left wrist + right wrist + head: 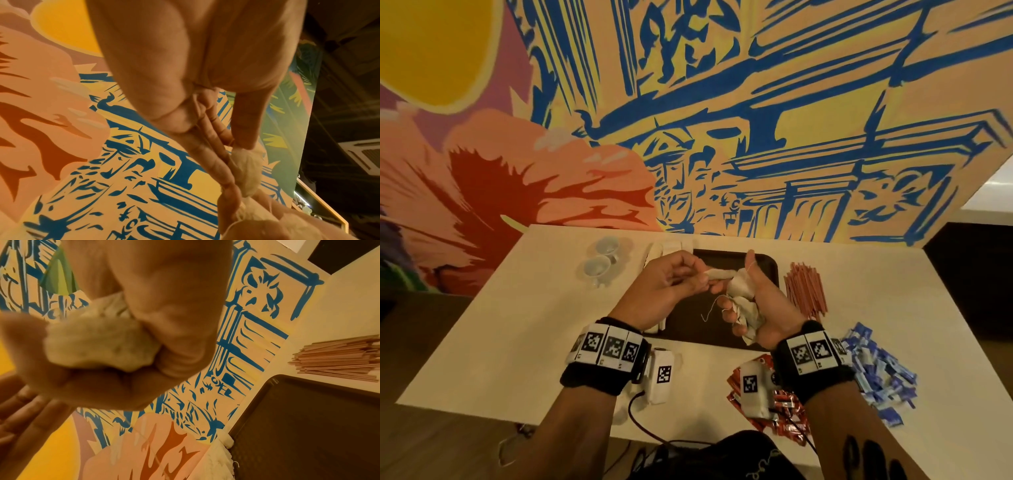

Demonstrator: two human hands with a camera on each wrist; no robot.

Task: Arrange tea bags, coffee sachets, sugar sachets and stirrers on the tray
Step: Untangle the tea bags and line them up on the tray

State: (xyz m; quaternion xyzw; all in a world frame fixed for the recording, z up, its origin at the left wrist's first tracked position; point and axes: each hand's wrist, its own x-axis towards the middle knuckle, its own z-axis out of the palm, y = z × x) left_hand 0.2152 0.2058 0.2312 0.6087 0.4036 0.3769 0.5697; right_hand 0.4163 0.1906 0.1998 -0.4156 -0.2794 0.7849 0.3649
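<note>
White tea bags bunch in our right hand; left hand fingers pinch one tea bag free, above the tray, for placement.

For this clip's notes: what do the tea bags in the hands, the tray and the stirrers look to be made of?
Tea bags: thin, soft off-white filter paper, by the look; crumpled, matte, with a loose thread hanging.
Tray: dark brown, smooth with a raised rounded rim; probably moulded plastic, though the look leaves it open.
Stirrers: thin, straight reddish-brown sticks, matte; wood or plastic, cannot tell.
</note>
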